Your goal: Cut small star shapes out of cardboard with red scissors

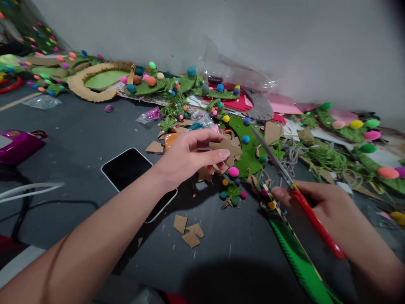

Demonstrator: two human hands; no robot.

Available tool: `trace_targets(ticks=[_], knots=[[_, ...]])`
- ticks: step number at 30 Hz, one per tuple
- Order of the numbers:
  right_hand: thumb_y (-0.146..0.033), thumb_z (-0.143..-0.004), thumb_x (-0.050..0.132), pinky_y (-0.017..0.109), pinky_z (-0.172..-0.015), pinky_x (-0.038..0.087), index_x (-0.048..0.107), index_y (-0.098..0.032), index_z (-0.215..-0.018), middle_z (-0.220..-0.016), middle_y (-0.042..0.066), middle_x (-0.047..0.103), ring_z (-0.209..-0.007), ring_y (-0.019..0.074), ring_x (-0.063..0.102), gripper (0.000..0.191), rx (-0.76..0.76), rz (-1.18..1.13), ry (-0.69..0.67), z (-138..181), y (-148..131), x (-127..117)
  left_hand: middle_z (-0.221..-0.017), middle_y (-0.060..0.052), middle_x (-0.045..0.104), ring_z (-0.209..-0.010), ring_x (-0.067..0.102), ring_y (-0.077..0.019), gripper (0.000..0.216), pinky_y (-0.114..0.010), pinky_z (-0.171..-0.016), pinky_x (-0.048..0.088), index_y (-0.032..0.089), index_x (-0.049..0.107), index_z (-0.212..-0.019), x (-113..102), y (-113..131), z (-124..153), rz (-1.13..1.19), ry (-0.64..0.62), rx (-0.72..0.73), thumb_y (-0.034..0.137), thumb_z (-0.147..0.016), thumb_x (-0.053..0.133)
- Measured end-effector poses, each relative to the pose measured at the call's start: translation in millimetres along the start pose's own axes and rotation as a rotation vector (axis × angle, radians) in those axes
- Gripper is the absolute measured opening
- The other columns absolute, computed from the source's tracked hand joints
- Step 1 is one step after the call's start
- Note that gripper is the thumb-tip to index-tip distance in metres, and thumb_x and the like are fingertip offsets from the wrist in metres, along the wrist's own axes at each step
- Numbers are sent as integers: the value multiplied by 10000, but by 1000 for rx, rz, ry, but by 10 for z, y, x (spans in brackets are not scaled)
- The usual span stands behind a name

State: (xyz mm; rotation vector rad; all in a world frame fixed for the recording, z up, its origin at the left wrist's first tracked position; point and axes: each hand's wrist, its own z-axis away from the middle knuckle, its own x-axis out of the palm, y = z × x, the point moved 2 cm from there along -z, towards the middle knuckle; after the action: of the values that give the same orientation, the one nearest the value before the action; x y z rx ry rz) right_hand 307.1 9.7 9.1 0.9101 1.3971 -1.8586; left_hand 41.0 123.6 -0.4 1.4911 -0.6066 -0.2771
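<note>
Between the thumb and fingers of my left hand point(188, 158) is a cut cardboard star point(234, 148), held above the dark table. My right hand point(332, 209) grips a pair of scissors point(308, 213) with red handles, the blades pointing up and away to the left. Beyond the star lies a green crescent shape point(251, 154) dotted with pompoms. Just below it sits a small cluster of pompoms point(233, 194). A patterned pencil point(278, 207) and a green strip with a jagged edge point(292, 249) rest under my right hand.
A dark-screened phone point(126, 169) lies partly beneath my left forearm. Cardboard scraps point(191, 236) are on the table in front. Green yarn point(335, 154), pompom-covered pieces and a tan wrapped ring point(91, 95) line the wall. A purple object point(20, 147) and cables are at left.
</note>
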Motion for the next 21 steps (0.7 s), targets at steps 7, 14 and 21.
trace_targets(ticks=[7,14,21], knots=[[-738,-775,746,259,-516,348,597,-230,-685,-614,-28,522,-599,169,446,537,6,9,-106,-37,96,-23,-861,-24,776,-703,705,-128,249,-252,-639,575,181,764,-1005,9,11,-23,-22,73,29,269,-820,906],[-680,-818,732,266,-560,430,698,-238,-808,-662,-23,645,-647,199,521,444,19,45,-196,-25,69,-11,-849,-5,765,-715,684,-101,283,-223,-655,572,171,759,-1010,8,12,-31,-1,113,53,267,-804,928],[-710,-822,712,270,-565,427,737,-228,-842,-689,-6,662,-669,214,541,483,-2,30,-187,-28,58,19,-892,-31,783,-789,727,-153,288,-270,-695,590,179,746,-998,14,28,-25,-31,108,31,295,-800,920]])
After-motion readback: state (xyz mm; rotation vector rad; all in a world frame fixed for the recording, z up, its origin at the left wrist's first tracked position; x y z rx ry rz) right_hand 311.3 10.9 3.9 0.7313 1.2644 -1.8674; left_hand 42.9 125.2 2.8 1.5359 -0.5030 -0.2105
